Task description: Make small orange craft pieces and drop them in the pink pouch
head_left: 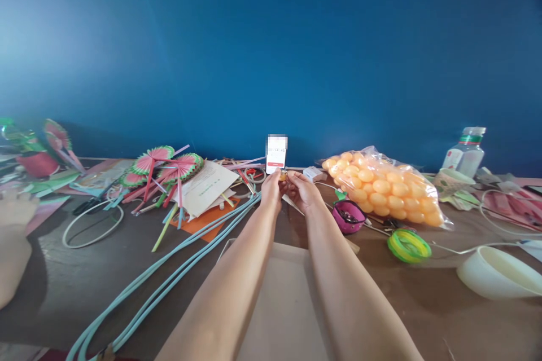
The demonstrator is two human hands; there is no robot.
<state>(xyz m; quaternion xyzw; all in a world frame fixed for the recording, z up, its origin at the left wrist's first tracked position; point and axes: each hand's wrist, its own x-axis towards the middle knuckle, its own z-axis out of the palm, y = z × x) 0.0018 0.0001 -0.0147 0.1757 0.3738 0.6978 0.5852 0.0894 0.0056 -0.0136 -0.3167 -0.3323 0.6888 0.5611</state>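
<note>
Both arms reach forward over the table. My left hand [271, 188] and my right hand [304, 190] meet with their fingertips pinched around a small gold-coloured piece [283, 175], too small to name. Just behind them a phone [276, 158] with a lit white screen leans upright near the blue wall. To the right of my right hand lies a small white box [314, 174]. Beyond it stands a purple cup-shaped container [348, 216] with small dark bits inside. Beneath my forearms is a pale tray [288, 287].
On the right are a bag of orange balls [381, 186], a yellow-green coil [409, 245], a white bowl [502, 271] and a bottle [466, 152]. Leftward lie pale blue tubes [169, 268], watermelon-patterned paper fans [154, 161] and papers [207, 186]. Another person's hand [17, 208] rests at far left.
</note>
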